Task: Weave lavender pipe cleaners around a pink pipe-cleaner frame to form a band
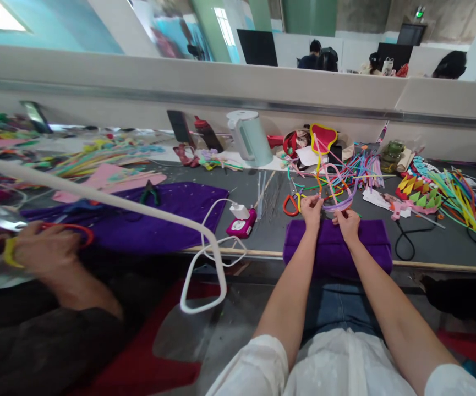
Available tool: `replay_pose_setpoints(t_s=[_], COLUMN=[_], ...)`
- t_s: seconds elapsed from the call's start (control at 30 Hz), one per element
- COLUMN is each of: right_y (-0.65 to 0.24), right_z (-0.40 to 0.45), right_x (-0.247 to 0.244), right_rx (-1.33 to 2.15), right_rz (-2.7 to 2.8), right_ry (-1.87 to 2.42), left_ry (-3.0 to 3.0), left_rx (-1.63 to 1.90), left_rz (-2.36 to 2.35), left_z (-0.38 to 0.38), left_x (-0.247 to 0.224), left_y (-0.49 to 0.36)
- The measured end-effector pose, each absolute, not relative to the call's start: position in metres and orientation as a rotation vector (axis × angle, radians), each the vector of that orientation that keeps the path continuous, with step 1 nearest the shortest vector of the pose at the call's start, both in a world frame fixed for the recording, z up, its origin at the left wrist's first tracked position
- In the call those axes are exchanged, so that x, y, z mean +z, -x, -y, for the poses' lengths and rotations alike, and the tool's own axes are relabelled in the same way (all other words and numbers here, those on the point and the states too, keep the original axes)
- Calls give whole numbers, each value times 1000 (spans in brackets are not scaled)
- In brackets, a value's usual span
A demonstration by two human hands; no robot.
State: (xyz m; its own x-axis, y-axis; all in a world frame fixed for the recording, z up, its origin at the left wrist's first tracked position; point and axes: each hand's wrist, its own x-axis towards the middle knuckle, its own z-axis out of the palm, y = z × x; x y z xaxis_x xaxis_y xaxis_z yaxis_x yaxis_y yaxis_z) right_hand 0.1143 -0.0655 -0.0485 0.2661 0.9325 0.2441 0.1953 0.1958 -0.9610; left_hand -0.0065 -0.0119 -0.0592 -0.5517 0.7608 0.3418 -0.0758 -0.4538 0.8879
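Note:
My left hand (pixel 312 212) is closed in a pinch on the lower end of an orange and yellow pipe cleaner (pixel 318 175). To its right, my right hand (pixel 348 223) pinches a pink and purple pipe cleaner loop (pixel 351 195), whose pink strand rises toward the back. Where the strands meet between my fingers is too small to make out. Both wrists are above a rolled purple cloth (pixel 351 247) at the table's front edge. Beyond the hands stands a red shape with a yellow border (pixel 323 138). Scissors with orange and yellow handles (pixel 291 204) lie beside my left hand.
A pale blue kettle (pixel 254 137) and dark red bottle (pixel 208 133) stand at the back. Bundled pipe cleaners (pixel 469 203) lie right. A white bent tube (pixel 138 203) crosses the left side. There, a co-worker's hand (pixel 48 250) holds scissors near purple cloth (pixel 175 214).

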Motion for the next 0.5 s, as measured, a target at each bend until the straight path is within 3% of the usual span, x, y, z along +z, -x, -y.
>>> replay_pose_setpoints(t_s=[0.5], right_y=[-113], right_z=[63], right_x=[-52], right_rx=[742], right_rz=[1251], right_ry=[1257], left_ry=[-508], left_rx=[1772], left_rz=[-813], left_z=[3], left_x=[-70], left_y=[16])
